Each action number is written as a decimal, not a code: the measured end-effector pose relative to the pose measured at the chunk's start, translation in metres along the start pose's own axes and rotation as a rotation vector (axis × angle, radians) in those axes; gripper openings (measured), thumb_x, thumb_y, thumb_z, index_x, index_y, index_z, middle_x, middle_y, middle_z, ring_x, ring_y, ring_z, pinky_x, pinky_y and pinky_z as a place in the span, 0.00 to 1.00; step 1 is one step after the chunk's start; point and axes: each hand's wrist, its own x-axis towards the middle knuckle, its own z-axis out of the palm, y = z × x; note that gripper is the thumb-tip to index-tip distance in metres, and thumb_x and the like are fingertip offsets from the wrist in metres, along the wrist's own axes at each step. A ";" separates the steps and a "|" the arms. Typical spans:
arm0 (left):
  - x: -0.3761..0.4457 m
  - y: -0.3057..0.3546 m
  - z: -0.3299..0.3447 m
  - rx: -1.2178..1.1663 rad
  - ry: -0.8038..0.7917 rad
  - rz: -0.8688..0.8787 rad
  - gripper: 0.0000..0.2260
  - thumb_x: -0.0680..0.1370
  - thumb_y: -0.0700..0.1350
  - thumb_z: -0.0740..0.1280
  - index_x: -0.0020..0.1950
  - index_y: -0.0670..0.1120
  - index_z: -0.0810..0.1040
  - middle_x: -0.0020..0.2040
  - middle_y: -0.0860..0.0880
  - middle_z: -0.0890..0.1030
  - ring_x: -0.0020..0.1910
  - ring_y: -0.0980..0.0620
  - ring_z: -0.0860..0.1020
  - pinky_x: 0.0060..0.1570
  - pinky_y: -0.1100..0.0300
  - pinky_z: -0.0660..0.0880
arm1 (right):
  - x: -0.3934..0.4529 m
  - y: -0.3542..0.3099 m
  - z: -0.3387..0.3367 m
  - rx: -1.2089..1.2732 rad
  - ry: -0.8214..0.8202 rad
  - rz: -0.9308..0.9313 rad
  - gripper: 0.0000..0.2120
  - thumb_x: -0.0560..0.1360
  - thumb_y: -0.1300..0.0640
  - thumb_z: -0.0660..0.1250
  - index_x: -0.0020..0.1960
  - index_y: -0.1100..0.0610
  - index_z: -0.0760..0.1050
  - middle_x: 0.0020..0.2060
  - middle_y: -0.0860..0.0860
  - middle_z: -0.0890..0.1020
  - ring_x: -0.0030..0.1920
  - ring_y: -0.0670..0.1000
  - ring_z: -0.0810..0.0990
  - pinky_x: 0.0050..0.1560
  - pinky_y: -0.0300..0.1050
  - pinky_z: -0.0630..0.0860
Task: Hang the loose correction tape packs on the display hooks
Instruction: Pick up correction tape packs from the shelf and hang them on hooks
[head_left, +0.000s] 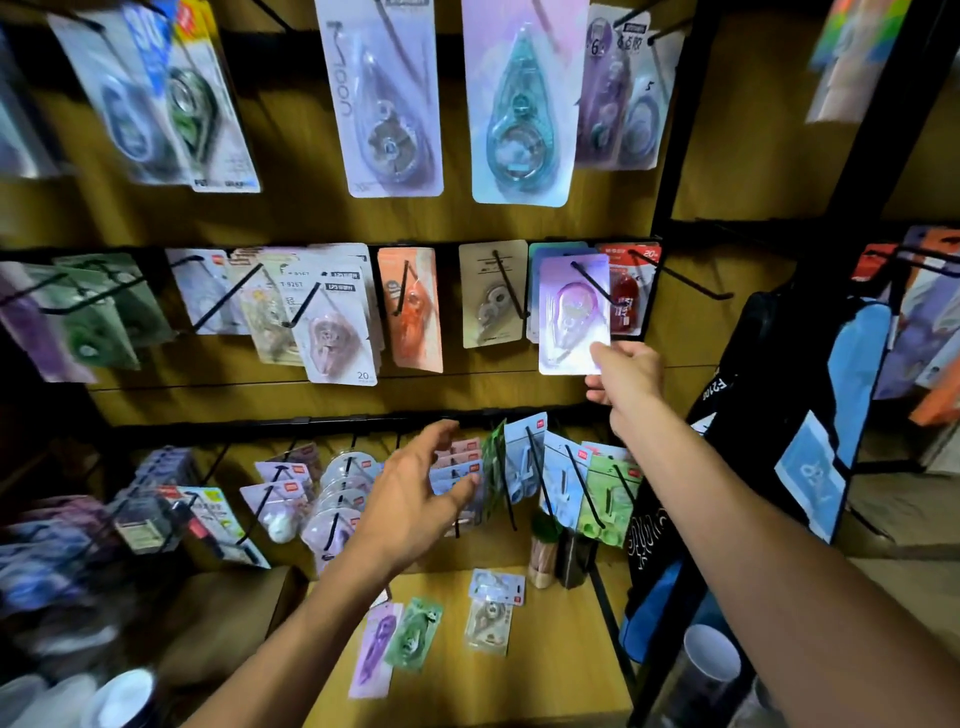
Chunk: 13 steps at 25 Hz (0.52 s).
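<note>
Head view: the right hand (626, 371) pinches the lower right corner of a pale lilac blister-card correction tape pack (574, 314), held up against a black wire display hook (592, 283) in the middle row, apparently so its hang hole meets the hook (whether it is threaded cannot be told). The left hand (415, 488) is released, fingers spread, reaching toward the lower row, grasping nothing. Four loose packs lie flat on the wooden shelf (571, 649) below: one purple (376, 647), one green (414, 634), one pale blue (497, 586), one beige (488, 626).
</note>
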 end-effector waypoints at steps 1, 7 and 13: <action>0.000 -0.001 -0.005 -0.002 0.016 0.001 0.28 0.73 0.56 0.69 0.72 0.57 0.66 0.65 0.51 0.77 0.64 0.51 0.74 0.63 0.52 0.73 | 0.003 -0.002 0.005 0.021 -0.018 0.043 0.11 0.77 0.58 0.67 0.57 0.58 0.71 0.44 0.53 0.78 0.34 0.49 0.78 0.26 0.39 0.76; -0.013 -0.015 -0.032 -0.049 0.103 -0.065 0.26 0.75 0.47 0.72 0.72 0.50 0.69 0.63 0.50 0.78 0.62 0.53 0.75 0.58 0.61 0.71 | -0.029 0.045 0.009 -0.001 -0.054 0.115 0.25 0.76 0.58 0.68 0.70 0.53 0.64 0.65 0.54 0.71 0.60 0.55 0.74 0.57 0.53 0.78; -0.105 -0.065 0.020 0.236 0.280 -0.142 0.32 0.73 0.57 0.63 0.75 0.46 0.66 0.70 0.45 0.74 0.64 0.42 0.72 0.62 0.49 0.70 | -0.124 0.178 -0.015 -0.219 -0.163 -0.106 0.19 0.73 0.50 0.70 0.63 0.46 0.71 0.58 0.51 0.79 0.53 0.52 0.80 0.55 0.49 0.77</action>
